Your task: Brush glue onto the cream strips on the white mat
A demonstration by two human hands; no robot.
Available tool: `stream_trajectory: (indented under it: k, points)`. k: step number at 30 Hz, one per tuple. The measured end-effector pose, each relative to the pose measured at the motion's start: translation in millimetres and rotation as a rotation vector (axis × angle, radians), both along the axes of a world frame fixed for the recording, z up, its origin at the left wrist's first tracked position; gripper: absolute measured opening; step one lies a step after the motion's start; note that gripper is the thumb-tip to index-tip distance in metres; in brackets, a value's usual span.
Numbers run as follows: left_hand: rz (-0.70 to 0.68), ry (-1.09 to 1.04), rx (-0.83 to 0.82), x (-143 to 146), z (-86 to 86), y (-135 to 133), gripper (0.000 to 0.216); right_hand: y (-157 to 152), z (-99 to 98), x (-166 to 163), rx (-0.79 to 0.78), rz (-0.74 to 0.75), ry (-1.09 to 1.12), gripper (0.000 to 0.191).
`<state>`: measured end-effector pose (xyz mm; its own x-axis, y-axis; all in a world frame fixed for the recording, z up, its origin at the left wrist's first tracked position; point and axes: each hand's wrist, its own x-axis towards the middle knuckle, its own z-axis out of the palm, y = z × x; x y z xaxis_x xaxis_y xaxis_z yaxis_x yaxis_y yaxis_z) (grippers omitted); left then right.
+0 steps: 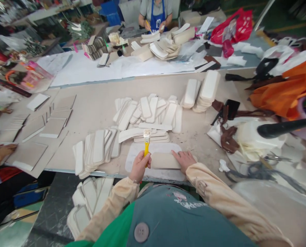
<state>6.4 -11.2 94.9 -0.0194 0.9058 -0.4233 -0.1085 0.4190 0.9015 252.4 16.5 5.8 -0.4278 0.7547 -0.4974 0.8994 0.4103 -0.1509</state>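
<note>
Left hand: fist clenched round the yellow handle of a brush, at the near table edge.
Brush: long axis runs away from the person, bristles at the far end, tilted slightly right; bristle tip sits over the near edge of a loose strip pile.
Right hand: flat, fingers spread, pressing down on the right end of a strip; not gripping it.
Strip: pale, rounded oblong, long axis left to right across the person, parallel to the table edge; its left end is just beside the left hand.
Mat: whitish sheet under the strip, at the near edge of the table.
Stack, near left: strips fanned upright-ish in a row, long axes pointing away.
Below table, left: more strips heaped in a container; its kind cannot be told.
Mid pile: loose strips, mostly pointing away, a few lying crosswise at the near side.
Two stacks, right of mid pile: neat, long axes pointing away.
Right side: brown scraps, scissors, orange bag.
Left side: flat grey boards laid out in rows; another person's hand at the edge.
Far: a person in a blue apron at the far bench, hands on more strips; red bag to the right.
</note>
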Motion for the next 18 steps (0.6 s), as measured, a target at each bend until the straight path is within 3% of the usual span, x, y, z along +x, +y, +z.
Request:
stream_trajectory:
  k: [7,10,14,18]
  points:
    - [0.012,-0.024,-0.03,9.5,-0.5,-8.9,0.038,3.1,8.1,-1.6,0.017,0.002,0.019,0.109]
    - [-0.054,-0.062,-0.036,18.9,-0.6,-7.0,0.038,-5.8,25.6,2.8,0.177,-0.021,0.259,0.095]
    - [-0.178,-0.101,-0.029,40.1,-2.1,-3.5,0.037,-19.6,64.5,0.5,0.472,0.1,0.695,0.063]
    - [-0.403,0.05,0.003,68.5,-1.5,0.7,0.033,-22.4,83.7,-8.2,0.655,0.156,0.607,0.046]
